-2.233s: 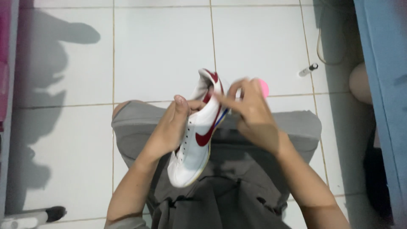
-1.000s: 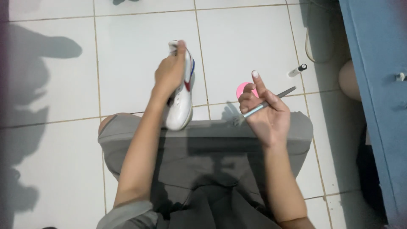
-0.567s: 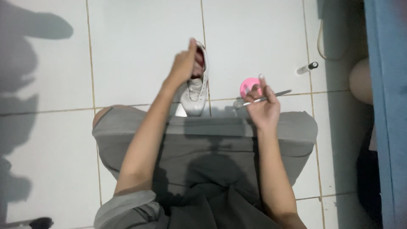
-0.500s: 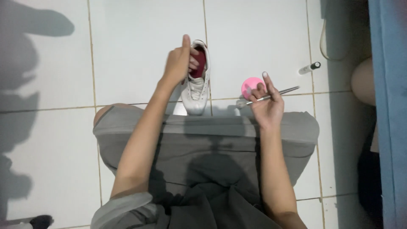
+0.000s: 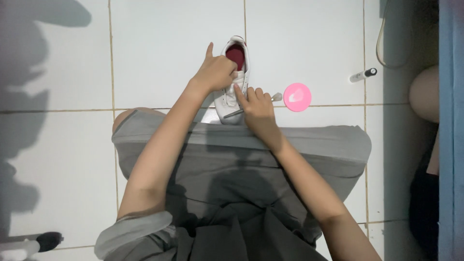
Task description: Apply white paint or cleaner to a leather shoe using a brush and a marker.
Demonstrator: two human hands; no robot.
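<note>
Shoe [image 5: 232,87] now down on floor tile [image 5: 174,48], no longer lifted. My left hand [image 5: 216,72] grips its collar. My right hand [image 5: 256,104], brush [image 5: 276,96] pinched, now at laces beside pink lid [image 5: 297,96]; cleaning contact starts.

A white sneaker [image 5: 232,82] with a red insole stood upright on the white floor tiles, opening upward. A thin brush [image 5: 270,99] lay across its toe end, bristles pointing right.

Right hand [image 5: 257,104] has crossed from pink lid [image 5: 297,96] to shoe [image 5: 233,82] — brush [image 5: 251,105] now at its laces.
</note>
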